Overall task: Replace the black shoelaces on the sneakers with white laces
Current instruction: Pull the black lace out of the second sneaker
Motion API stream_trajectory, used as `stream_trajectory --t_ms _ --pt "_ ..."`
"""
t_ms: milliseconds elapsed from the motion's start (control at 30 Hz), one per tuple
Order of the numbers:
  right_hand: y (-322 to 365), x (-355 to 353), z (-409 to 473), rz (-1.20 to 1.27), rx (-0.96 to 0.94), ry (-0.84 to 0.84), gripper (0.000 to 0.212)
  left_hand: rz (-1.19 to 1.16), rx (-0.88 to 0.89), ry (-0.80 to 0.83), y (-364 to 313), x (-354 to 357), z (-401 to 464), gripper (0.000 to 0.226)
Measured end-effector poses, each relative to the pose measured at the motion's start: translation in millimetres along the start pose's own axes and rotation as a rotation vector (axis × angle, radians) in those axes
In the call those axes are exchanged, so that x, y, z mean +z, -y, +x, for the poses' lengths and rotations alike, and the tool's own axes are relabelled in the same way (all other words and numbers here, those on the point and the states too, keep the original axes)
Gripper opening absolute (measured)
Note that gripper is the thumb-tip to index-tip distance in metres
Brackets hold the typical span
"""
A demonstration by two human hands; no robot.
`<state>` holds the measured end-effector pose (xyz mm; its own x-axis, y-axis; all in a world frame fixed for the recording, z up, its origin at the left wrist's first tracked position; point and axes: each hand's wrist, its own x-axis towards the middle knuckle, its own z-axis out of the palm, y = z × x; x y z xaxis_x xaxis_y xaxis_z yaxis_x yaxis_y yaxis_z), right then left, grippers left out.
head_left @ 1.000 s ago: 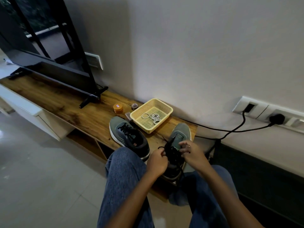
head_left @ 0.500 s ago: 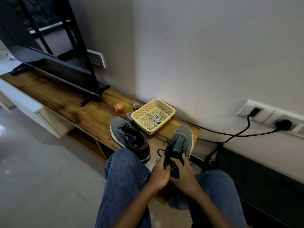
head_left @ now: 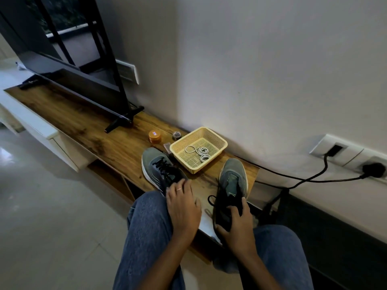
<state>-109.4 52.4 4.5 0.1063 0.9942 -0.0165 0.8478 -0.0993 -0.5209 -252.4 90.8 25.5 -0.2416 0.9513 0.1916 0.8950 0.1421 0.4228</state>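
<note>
Legible markings: none.
The right sneaker (head_left: 232,181) carries a small white mark on its tongue, and the orange jar (head_left: 155,136) a pale lid label; both are too small and blurred to read.

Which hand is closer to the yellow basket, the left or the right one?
Left. The left hand rests on the laced sneaker, just short of the yellow basket. The right hand grips the other sneaker's heel, farther back.
</note>
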Motion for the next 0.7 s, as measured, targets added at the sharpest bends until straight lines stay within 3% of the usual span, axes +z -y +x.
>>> stream_trajectory --t_ms 67,167,267,333,467,567,700 --pt "2 8 -2 0.022 0.044 -0.039 0.047 0.081 -0.088 0.128 11 1 9 0.065" --pt "3 14 -3 0.088 0.117 -0.066 0.040 0.166 -0.122 0.222 22 6 12 0.058" --pt "-4 14 -6 0.176 0.187 -0.007 0.058 0.075 -0.195 0.247 24 7 16 0.045" --pt "-8 12 -8 0.178 0.199 -0.020 0.054 -0.084 -0.267 0.248 25 3 19 0.032" --pt "-2 -7 -5 0.208 0.204 -0.068 0.027 -0.259 -0.307 0.159 28 -7 25 0.018" --pt "4 -27 -6 0.266 0.163 -0.077 0.017 -0.377 -0.306 0.061 27 -25 29 0.014" --pt "17 -54 -21 0.338 0.059 -0.108 0.033 -0.605 -0.319 -0.045 30 -63 28 0.020"
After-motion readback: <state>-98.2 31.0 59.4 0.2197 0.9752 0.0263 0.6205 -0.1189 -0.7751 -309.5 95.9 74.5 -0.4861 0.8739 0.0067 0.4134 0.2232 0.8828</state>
